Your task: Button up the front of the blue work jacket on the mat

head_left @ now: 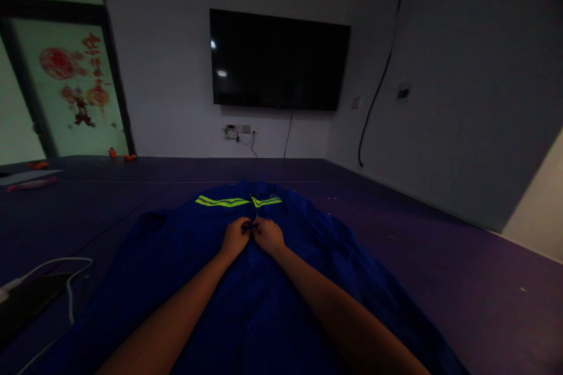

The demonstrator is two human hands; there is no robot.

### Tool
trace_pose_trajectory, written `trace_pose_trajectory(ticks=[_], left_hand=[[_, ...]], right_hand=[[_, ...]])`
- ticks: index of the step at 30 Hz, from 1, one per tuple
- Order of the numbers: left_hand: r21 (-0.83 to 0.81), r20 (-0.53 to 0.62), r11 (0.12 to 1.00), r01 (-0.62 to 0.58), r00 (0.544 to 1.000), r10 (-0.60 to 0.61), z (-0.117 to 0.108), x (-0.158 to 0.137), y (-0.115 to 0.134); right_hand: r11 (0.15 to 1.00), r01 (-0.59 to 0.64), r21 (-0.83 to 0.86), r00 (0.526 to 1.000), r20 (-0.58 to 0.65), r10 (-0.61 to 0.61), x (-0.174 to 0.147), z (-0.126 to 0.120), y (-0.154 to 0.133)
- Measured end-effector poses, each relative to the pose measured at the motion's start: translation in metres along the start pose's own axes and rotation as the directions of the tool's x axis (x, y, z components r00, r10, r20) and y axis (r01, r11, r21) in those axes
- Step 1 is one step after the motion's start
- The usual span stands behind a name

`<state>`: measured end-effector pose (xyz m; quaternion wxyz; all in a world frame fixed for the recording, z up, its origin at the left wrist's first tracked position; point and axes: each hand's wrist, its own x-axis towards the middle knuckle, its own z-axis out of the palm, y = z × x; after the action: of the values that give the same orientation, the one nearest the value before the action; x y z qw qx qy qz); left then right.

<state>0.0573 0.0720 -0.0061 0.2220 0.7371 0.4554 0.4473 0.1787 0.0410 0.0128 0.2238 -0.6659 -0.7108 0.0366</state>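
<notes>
A blue work jacket [308, 281] with a neon yellow stripe [222, 201] lies spread flat on the dark purple surface [440, 258] in front of me. My left hand [236, 237] and my right hand [268, 235] meet at the jacket's front placket, fingertips together, pinching the fabric at a button spot. The button itself is too dark to make out. Both forearms reach forward over the jacket's lower part.
A white cable [68, 281] and a dark flat device [26, 299] lie at the left edge. Papers [29, 178] rest far left. A black wall screen [277, 61] hangs ahead, with a window with red decorations [74, 82] at left.
</notes>
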Motion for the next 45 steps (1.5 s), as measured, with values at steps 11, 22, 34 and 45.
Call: trace_pose_trajectory(ticks=[11,22,34,45], left_hand=[[-0.003,-0.001,1.0,0.004,1.0,-0.004,-0.0005,-0.0013,0.002],[0.019,-0.005,1.0,0.0,1.0,0.0,-0.0006,-0.0008,0.0015],[0.015,-0.006,1.0,0.0,1.0,0.0,-0.0019,-0.0023,0.0041],[0.017,-0.004,1.0,0.01,1.0,-0.01,-0.0026,-0.002,0.003]], right_hand=[[1.0,-0.004,-0.021,1.0,0.001,0.004,-0.0006,0.0002,-0.0007],[0.997,-0.026,-0.07,1.0,-0.018,0.025,-0.0022,-0.0006,-0.0024],[0.995,-0.044,-0.086,0.999,-0.03,0.042,-0.0026,-0.0016,-0.0034],[0.992,-0.055,-0.111,0.998,-0.039,0.051,-0.0033,-0.002,-0.0048]])
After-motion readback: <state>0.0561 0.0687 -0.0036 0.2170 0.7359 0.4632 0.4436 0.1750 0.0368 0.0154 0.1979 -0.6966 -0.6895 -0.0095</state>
